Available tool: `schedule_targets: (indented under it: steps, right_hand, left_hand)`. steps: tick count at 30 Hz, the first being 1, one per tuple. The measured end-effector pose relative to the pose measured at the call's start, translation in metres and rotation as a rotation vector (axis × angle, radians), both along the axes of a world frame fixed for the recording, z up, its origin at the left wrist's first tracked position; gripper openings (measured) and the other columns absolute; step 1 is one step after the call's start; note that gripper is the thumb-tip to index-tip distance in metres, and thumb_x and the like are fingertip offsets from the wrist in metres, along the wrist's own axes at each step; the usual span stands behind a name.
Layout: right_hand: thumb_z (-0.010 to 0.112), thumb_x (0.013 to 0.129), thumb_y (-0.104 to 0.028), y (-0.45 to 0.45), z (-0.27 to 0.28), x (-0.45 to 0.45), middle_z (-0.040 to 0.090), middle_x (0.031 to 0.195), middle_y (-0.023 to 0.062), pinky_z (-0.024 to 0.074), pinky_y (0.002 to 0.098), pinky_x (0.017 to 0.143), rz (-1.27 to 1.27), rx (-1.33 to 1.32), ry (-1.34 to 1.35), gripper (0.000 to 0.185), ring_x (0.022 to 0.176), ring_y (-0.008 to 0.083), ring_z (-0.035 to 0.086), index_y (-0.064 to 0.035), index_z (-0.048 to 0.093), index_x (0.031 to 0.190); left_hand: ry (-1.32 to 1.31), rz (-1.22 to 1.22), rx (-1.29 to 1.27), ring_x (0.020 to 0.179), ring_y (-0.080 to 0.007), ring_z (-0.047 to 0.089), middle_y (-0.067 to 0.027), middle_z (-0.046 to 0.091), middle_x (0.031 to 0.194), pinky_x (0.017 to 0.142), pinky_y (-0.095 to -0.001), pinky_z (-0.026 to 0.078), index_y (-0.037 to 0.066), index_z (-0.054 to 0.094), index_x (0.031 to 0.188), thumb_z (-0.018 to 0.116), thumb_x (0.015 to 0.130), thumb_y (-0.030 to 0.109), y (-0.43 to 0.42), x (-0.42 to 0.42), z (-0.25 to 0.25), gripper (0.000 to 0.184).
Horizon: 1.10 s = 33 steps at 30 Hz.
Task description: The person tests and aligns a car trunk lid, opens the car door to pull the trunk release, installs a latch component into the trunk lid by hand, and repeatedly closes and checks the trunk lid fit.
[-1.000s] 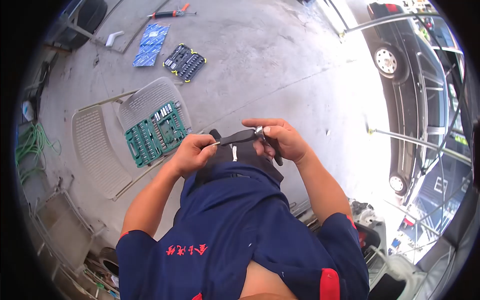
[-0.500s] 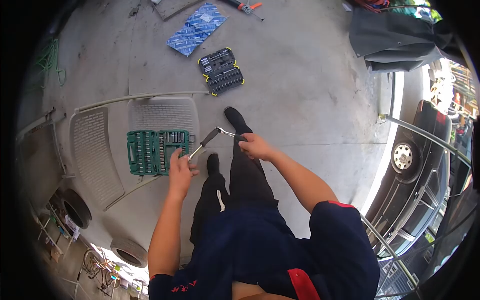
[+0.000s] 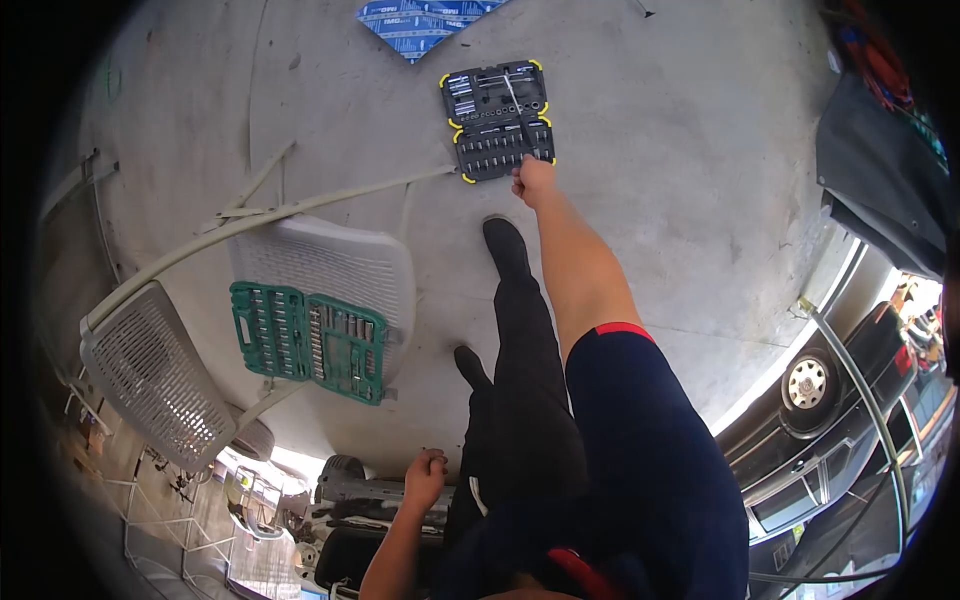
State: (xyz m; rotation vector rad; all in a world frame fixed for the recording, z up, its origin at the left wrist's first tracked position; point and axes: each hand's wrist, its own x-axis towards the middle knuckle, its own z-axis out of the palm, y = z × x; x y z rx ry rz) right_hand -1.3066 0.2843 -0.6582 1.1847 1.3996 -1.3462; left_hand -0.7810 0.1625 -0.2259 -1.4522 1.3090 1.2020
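My right hand (image 3: 535,182) is stretched forward over the open black tool case (image 3: 466,150) with yellow corners, closed around the dark handle of a ratchet (image 3: 526,130). The tool's silver end points away across the sockets in the case. Low in the view, near my left leg, my left hand (image 3: 425,480) has its fingers curled; what they hold, if anything, is too small to make out. An open green socket case (image 3: 306,340) lies on the seat of the grey chair (image 3: 350,250).
A blue patterned sheet (image 3: 415,28) lies on the concrete floor beyond the black case. A dark car (image 3: 830,430) stands at the right behind metal bars. A dark cover (image 3: 870,170) hangs at the upper right. Tires and car parts are at the lower left.
My right hand has carried the ratchet forward from in front of my body to the black case. My left hand has let go of the tool's end and drawn back.
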Motion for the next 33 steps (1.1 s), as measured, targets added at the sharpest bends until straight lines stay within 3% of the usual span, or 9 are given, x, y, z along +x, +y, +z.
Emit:
schedule_targets:
  steps: [3,7,10,13,20,22,26,29,33]
  right_hand:
    - [0.052,0.114,-0.034,-0.024,-0.018,-0.026,0.070,0.092,0.0095,0.0555,0.0401,0.062,-0.178,0.038,-0.025,0.031,0.069,0.0178,0.058,-0.0049,0.061,0.115]
    - [0.046,0.117,-0.036,-0.032,-0.023,-0.018,0.072,0.096,0.0100,0.0585,0.0408,0.069,-0.153,-0.053,-0.036,0.034,0.072,0.0188,0.060,-0.0050,0.061,0.118]
    - [0.047,0.117,-0.034,-0.021,-0.026,0.013,0.073,0.100,0.0097,0.0595,0.0412,0.073,0.005,-0.162,-0.085,0.031,0.075,0.0187,0.062,-0.0059,0.061,0.120]
    - [0.052,0.112,-0.029,-0.005,0.030,0.059,0.075,0.108,0.0094,0.0592,0.0385,0.074,0.292,-0.130,0.038,0.031,0.081,0.0175,0.066,-0.0064,0.063,0.129]
    - [0.056,0.100,-0.017,0.119,0.134,0.221,0.072,0.089,0.0109,0.0554,0.0365,0.061,1.035,-0.067,0.060,0.027,0.069,0.0192,0.064,-0.0021,0.070,0.116]
    - [0.056,0.099,-0.018,0.156,0.165,0.257,0.074,0.090,0.0128,0.0568,0.0397,0.061,1.220,-0.021,0.058,0.028,0.069,0.0224,0.066,-0.0023,0.071,0.117]
    - [0.055,0.100,-0.019,0.175,0.252,0.295,0.075,0.093,0.0135,0.0558,0.0392,0.059,1.295,-0.008,0.061,0.028,0.067,0.0222,0.064,-0.0020,0.070,0.117]
    - [0.049,0.100,-0.014,0.145,0.304,0.325,0.071,0.090,0.0146,0.0490,0.0369,0.051,1.413,0.013,0.093,0.022,0.062,0.0204,0.059,-0.0009,0.064,0.109]
    - [0.051,0.098,-0.010,0.106,0.357,0.429,0.064,0.080,0.0114,0.0474,0.0371,0.049,1.468,0.016,0.181,0.012,0.060,0.0216,0.059,-0.0044,0.061,0.100]
  left_hand:
    - [0.006,0.079,0.004,0.088,-0.0140,0.068,-0.0104,0.078,0.105,0.081,-0.0309,0.056,0.002,0.069,0.128,0.055,0.109,0.017,0.006,-0.014,-0.002,0.028]
    - [0.097,0.152,-0.054,0.086,-0.0126,0.066,-0.0090,0.078,0.106,0.081,-0.0296,0.055,0.001,0.068,0.128,0.051,0.111,0.015,0.002,-0.039,-0.005,0.028]
    - [0.095,0.214,-0.043,0.085,-0.0126,0.066,-0.0089,0.076,0.106,0.081,-0.0300,0.056,0.000,0.067,0.129,0.050,0.112,0.014,0.006,-0.036,0.006,0.029]
    - [0.087,0.298,-0.023,0.085,-0.0137,0.067,-0.0098,0.075,0.107,0.081,-0.0309,0.057,-0.001,0.066,0.130,0.049,0.112,0.014,0.016,-0.016,0.010,0.029]
    - [0.178,0.412,-0.046,0.088,-0.0188,0.072,-0.0131,0.076,0.109,0.083,-0.0340,0.060,-0.001,0.066,0.130,0.049,0.110,0.014,0.057,0.065,0.062,0.030]
    - [0.258,0.452,-0.091,0.088,-0.0184,0.072,-0.0134,0.076,0.109,0.082,-0.0338,0.060,-0.002,0.067,0.129,0.050,0.110,0.015,0.067,0.101,0.077,0.030]
    - [0.400,0.434,-0.248,0.090,-0.0193,0.074,-0.0130,0.077,0.110,0.085,-0.0355,0.060,0.000,0.068,0.129,0.050,0.108,0.013,0.099,0.198,0.125,0.030]
    - [0.472,0.499,-0.421,0.103,-0.0355,0.075,-0.0192,0.078,0.115,0.096,-0.0445,0.058,0.003,0.070,0.129,0.057,0.103,0.021,0.140,0.315,0.130,0.034]
    - [0.382,0.188,-0.747,0.121,-0.0421,0.067,-0.0231,0.073,0.124,0.104,-0.0520,0.053,0.004,0.069,0.130,0.061,0.095,0.019,0.195,0.484,0.228,0.039]
